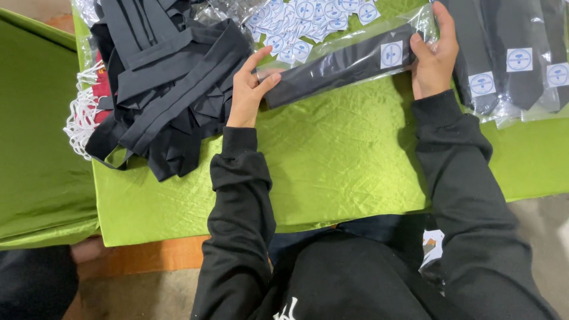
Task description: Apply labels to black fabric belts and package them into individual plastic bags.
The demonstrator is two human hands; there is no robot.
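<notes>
A bagged black tie [347,62] in a clear plastic sleeve lies slantwise across the far part of the green cloth [332,160] in front of you, its right end higher in the view than its left. A white square sticker with a blue round mark sits on the sleeve near the right end.

Your left hand [249,89] pinches the left end of the sleeve: thumb and forefinger are closed on the plastic edge, with the forefinger stretched out along the top and the other fingers curled beneath. Your right hand [434,56] grips the right end, fingers wrapped over the far edge and thumb pressed on the near side, so the hand is clamped on the sleeve. Both arms wear black sleeves.

Just left of your left hand, touching it or nearly so, is a loose heap of unbagged black ties [160,83]. A bundle of white cord [80,115] lies at the heap's left edge, partly over something red. Beyond the held tie lies a scatter of spare stickers [302,24], white with blue marks. To the right of your right hand, finished bagged ties [515,53] lie side by side, each with the same sticker.
</notes>
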